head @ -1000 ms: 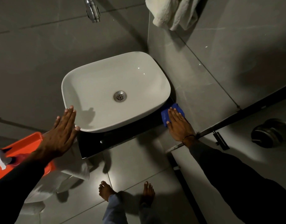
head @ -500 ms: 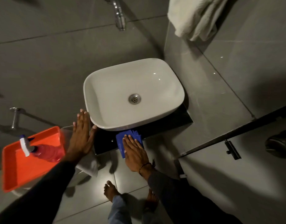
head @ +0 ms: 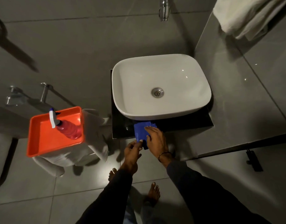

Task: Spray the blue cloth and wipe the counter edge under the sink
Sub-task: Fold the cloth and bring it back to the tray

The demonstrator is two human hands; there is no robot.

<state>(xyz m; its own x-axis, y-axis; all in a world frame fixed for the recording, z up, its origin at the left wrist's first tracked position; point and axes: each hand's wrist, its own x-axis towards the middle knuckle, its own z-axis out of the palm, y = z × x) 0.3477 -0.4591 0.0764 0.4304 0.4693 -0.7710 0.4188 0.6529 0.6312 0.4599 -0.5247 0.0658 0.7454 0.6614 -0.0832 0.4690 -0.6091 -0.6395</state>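
Observation:
A blue cloth (head: 140, 130) lies on the front edge of the black counter (head: 184, 123), just below the white sink (head: 160, 86), and hangs over the edge. My right hand (head: 156, 139) lies flat on the cloth and presses it down. My left hand (head: 132, 151) is beside it and pinches the cloth's lower left corner with its fingertips. A spray bottle (head: 64, 126) of pink liquid with a white and blue head lies in an orange tray (head: 42, 143) to the left.
The orange tray rests on a white-covered stand (head: 93, 139) left of the counter. A chrome tap (head: 164, 8) hangs above the sink. White towels (head: 242, 15) hang at the top right. My bare feet (head: 152, 194) stand on the grey tiled floor.
My right hand slid the cloth from the counter's right end leftward along the front edge. My left hand left the sink's left rim and came over to grip the cloth's corner.

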